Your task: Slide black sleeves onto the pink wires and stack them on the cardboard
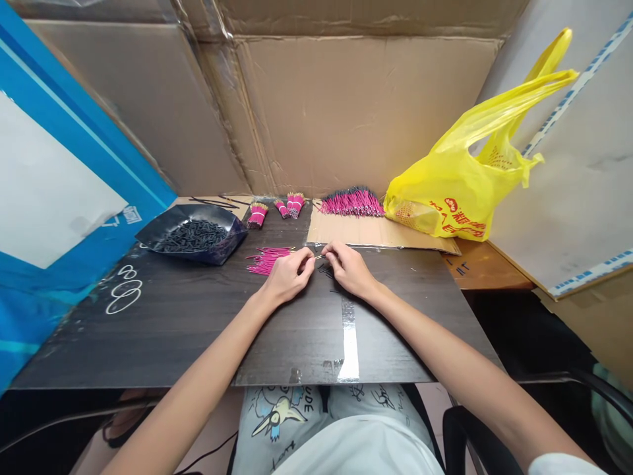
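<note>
My left hand (291, 272) and my right hand (349, 266) meet over the dark board (198, 330), fingertips pinched together on a thin pink wire (297, 251) and a small black piece between them. A loose fan of pink wires (267, 259) lies just left of my left hand. A few small black sleeves (325, 269) lie under my right fingers. Three tied pink wire bundles (277, 211) stand at the back. A larger pile of pink wires (352, 202) rests on a cardboard sheet (366, 232).
An open dark bag of black sleeves (194, 235) sits at the left. A yellow plastic bag (465, 191) stands at the right on the wooden desk. Cardboard walls enclose the back; a blue panel (74, 198) leans at the left. A chair arm shows lower right.
</note>
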Demonstrator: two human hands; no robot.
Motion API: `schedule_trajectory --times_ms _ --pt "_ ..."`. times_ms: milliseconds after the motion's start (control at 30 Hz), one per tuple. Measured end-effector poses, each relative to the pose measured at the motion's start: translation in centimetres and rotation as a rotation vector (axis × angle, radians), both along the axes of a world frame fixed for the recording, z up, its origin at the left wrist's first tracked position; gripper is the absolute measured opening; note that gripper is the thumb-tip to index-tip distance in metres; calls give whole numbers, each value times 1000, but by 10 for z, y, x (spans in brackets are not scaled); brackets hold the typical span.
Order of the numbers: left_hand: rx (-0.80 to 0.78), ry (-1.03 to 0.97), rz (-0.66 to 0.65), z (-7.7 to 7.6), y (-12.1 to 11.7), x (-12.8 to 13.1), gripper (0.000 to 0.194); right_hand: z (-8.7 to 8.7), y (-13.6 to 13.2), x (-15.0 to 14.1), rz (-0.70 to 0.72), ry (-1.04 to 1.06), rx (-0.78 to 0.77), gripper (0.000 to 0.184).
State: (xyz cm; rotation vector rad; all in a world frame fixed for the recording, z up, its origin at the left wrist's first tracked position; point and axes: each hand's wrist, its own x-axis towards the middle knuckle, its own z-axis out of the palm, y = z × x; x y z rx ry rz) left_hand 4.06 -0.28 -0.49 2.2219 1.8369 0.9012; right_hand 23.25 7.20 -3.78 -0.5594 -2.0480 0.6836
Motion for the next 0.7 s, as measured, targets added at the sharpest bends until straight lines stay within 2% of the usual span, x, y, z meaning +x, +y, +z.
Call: schedule_trajectory --times_ms 367,700 --pt "-32 7 12 1 -1 1 25 2 -2 2 30 28 11 16" --pt "30 39 -19 1 -1 0 24 4 -3 4 62 10 -17 17"
